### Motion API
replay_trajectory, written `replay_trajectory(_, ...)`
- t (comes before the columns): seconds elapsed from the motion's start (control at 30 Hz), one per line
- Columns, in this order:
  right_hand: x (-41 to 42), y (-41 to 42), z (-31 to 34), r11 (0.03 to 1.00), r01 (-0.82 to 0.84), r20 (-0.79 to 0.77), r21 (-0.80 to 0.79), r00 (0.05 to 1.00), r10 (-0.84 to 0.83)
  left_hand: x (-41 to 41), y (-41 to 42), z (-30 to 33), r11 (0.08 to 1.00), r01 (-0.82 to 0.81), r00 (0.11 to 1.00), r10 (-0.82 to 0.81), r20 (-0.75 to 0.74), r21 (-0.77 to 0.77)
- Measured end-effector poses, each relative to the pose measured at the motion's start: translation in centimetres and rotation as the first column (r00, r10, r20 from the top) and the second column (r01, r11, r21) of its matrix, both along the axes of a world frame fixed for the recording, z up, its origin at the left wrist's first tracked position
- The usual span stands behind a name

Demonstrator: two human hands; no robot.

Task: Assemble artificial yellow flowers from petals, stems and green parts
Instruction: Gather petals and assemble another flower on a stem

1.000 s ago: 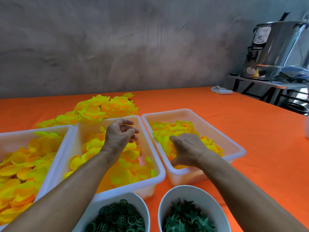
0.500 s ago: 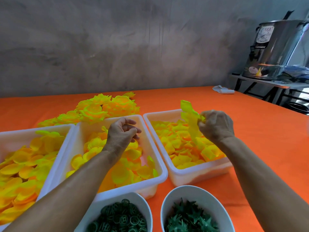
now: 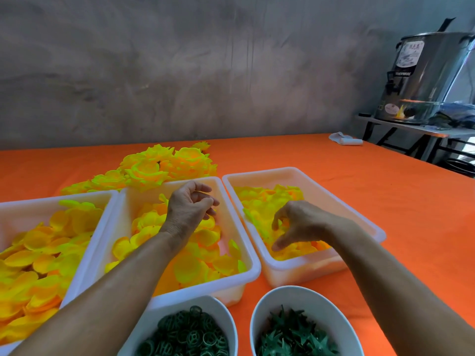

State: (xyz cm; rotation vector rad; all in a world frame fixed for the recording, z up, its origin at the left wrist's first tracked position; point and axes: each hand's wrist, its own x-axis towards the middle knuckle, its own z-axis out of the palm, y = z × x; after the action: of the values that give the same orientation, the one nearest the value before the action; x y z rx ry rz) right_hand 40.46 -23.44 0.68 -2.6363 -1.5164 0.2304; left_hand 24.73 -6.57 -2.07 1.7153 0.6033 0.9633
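Yellow petals are lying in three white trays: the left tray (image 3: 15,209), the middle tray (image 3: 231,253) and the right tray (image 3: 334,191). The right hand (image 3: 300,224) is reaching down into the right tray's petals (image 3: 264,201), fingers and thumb spread and curling toward them; whether it is gripping one, I cannot tell. The left hand (image 3: 189,209) is hovering over the middle tray, fingers curled loosely inward, any hold unclear. Two white bowls are sitting nearest: one holding green rings (image 3: 187,335), one holding green star-shaped parts (image 3: 295,335). A pile of finished flowers (image 3: 159,168) is lying beyond on the orange table (image 3: 359,201).
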Motion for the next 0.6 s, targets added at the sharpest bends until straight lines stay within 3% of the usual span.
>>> replay_trajectory(0.07,0.3,-0.3,0.4,1.000,0.025,-0.174,0.018,0.985,-0.022,0.0,0.0,0.0,1.000,0.003,1.000,-0.003,0.002,0.003)
replay_trajectory(0.17,0.7,-0.8,1.2,0.967,0.110,-0.385,0.228,0.923,-0.014,0.1,0.1,-0.1,1.000,0.007,1.000,-0.007,0.005,0.006)
replay_trajectory(0.27,0.4,-0.3,1.4,0.845,0.296,-0.610,0.446,0.791,0.044,0.2,0.0,-0.1,1.000,0.015,1.000,-0.015,0.002,0.020)
replay_trajectory(0.33,-0.3,0.6,1.2,0.734,0.427,-0.747,0.527,0.645,0.162,0.2,0.0,-0.2,0.999,0.029,1.000,-0.029,0.004,0.024)
replay_trajectory(0.5,-2.3,2.9,-0.2,0.528,0.650,-0.812,0.547,0.257,0.524,0.4,-0.3,-0.2,0.996,0.092,0.995,-0.092,0.048,0.008)
replay_trajectory(0.57,-2.7,3.6,-1.0,0.516,0.678,-0.811,0.524,0.213,0.544,0.5,-0.5,0.0,0.992,0.129,0.989,-0.129,0.067,0.003)
replay_trajectory(0.6,-2.8,3.9,-1.3,0.524,0.674,-0.823,0.521,0.234,0.518,0.5,-0.7,0.0,0.989,0.150,0.987,-0.149,0.067,0.002)
